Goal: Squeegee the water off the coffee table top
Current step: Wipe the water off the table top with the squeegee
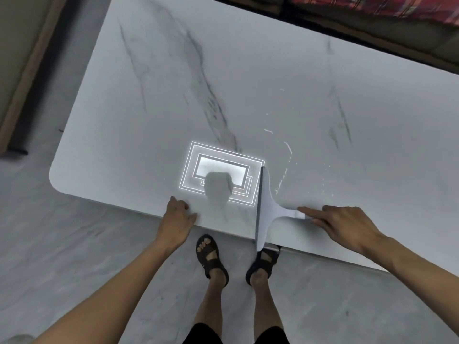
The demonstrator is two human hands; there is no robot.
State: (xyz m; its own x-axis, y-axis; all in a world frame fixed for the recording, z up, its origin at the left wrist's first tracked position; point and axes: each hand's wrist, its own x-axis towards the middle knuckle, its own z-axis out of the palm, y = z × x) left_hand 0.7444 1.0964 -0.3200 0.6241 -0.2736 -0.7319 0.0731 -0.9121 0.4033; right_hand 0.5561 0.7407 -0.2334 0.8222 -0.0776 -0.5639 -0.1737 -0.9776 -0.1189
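The white marble coffee table top (173, 100) fills the upper view. A white squeegee (267, 209) with a dark rubber blade lies on it near the front edge, its blade running front to back and its lower end overhanging the edge. My right hand (345, 227) holds the squeegee's handle, index finger stretched along it. Thin streaks and drops of water (285, 165) glint just right of the blade. My left hand (180, 217) rests flat on the table's front edge, left of the squeegee, fingers apart and holding nothing.
A ceiling light's reflection (221, 175) shines on the table by the blade. My sandalled feet (213, 256) stand on the grey floor (74, 256) below the table edge. A sofa with a red patterned cloth (372, 6) lies beyond the table; a wooden edge (27, 70) runs at left.
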